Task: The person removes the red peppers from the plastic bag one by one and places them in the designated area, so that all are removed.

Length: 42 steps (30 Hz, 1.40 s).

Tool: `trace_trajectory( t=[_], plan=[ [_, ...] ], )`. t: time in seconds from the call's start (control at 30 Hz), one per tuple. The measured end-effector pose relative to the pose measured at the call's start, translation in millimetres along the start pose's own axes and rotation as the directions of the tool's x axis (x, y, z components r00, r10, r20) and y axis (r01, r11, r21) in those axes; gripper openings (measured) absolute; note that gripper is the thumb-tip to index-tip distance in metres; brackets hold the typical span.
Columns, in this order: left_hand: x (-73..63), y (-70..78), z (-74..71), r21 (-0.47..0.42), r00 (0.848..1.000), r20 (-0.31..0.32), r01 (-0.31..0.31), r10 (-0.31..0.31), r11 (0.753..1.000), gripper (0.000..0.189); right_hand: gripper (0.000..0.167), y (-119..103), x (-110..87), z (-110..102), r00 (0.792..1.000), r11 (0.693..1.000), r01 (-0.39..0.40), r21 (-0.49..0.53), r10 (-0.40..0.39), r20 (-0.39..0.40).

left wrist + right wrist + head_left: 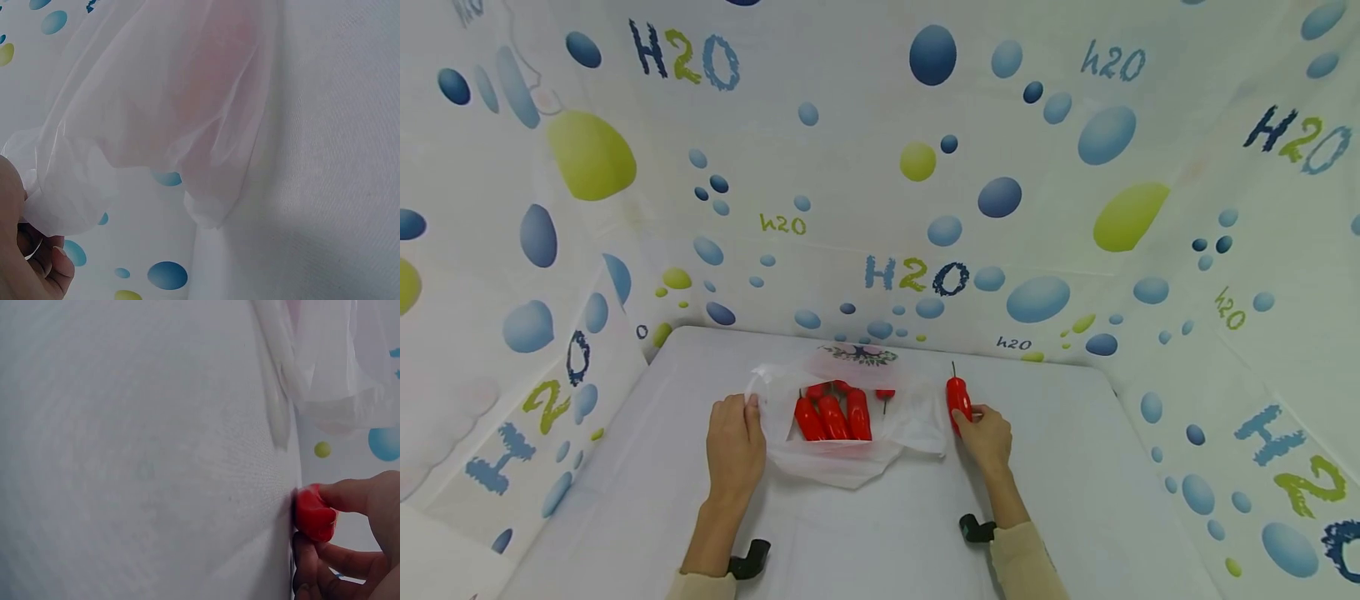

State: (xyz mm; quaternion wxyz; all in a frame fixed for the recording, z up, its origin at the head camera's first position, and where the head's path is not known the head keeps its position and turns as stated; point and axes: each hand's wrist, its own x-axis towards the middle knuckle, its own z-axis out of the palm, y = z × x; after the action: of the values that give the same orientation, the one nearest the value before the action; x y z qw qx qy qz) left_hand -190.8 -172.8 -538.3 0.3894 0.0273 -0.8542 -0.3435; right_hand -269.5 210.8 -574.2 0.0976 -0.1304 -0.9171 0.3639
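Note:
A white translucent plastic bag (842, 467) lies on the table with its mouth spread, several glossy red peppers (833, 417) showing inside. My left hand (735, 433) pinches the bag's left edge between thumb and fingers; in the left wrist view the thin film (69, 194) bunches at the fingertips. To the right of the bag, my right hand (987, 435) holds one red pepper (957, 398), its thin dark stem pointing away from me. In the right wrist view the thumb and fingers close around that pepper's rounded end (314, 515), right at the table surface.
A white cloth covers the table (857, 550). Behind it and at both sides hangs a white curtain (850, 167) printed with blue and green drops and "H2O" lettering. Dark camera mounts (976, 528) sit at both wrists.

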Motion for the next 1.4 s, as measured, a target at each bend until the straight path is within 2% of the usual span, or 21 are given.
trace_trajectory(
  t=[0.37,0.67,1.0,1.23,1.4],
  plan=[
    [-0.5,-0.2,0.0,-0.017,1.0,-0.018,-0.018,0.017,1.0,0.017,0.046,0.9,-2.7,-1.8,0.999,0.999,-0.035,-0.002,0.035,0.023],
    [0.0,0.0,-0.6,-0.03,0.999,-0.023,-0.027,0.027,0.999,0.016,0.046,-13.5,-9.8,-11.4,0.999,0.997,-0.044,0.07,0.045,-0.016],
    [-0.5,-0.3,-0.7,-0.013,1.0,-0.015,-0.024,0.023,1.0,0.017,0.041,-25.2,-10.1,-19.7,0.995,0.994,0.024,0.106,-0.014,-0.097],
    [-0.1,0.8,-0.4,-0.026,1.0,-0.017,-0.022,0.021,0.999,0.016,0.037,-35.8,-15.4,-24.8,0.985,0.986,0.099,0.134,-0.078,-0.154],
    [-0.1,0.4,-0.2,-0.026,0.999,-0.023,-0.025,0.024,0.999,0.016,0.034,-46.6,-21.9,-29.5,0.979,0.977,0.142,0.158,-0.115,-0.168]
  ],
)
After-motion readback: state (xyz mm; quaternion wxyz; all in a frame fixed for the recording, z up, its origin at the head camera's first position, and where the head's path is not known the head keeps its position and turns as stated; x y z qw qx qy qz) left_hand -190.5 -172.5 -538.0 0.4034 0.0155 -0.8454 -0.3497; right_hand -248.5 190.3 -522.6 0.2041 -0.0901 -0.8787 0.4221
